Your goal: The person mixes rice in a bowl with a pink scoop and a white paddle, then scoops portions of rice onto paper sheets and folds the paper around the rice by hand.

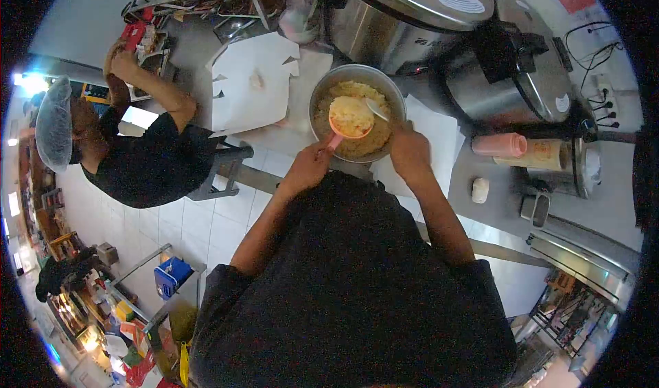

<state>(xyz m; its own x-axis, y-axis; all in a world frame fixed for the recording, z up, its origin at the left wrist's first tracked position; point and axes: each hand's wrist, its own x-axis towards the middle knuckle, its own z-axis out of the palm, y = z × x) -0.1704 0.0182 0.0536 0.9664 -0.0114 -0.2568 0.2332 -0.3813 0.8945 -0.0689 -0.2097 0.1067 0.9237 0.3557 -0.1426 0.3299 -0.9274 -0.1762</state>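
A round metal bowl (pixel 315 93) in front of me holds yellowish, grainy food that looks like rice (pixel 357 89). My left hand (pixel 307 167) is closed around the handle of a pink scoop (pixel 335 141), whose cup is heaped with the same food above the bowl. From the right side, my right hand (pixel 410 153) grips a pale spoon (pixel 376 109), its end at the edge of the heap. Left of the bowl lies an unfolded white carton (pixel 250 79) with a small patch of something on it.
Large metal cookers (pixel 384 31) stand behind the bowl and to the right. White sheets (pixel 436 137), a pink cup (pixel 499 144) and a small white item (pixel 480 190) lie on the right. Another person (pixel 144 141) in a hair cover works at the left.
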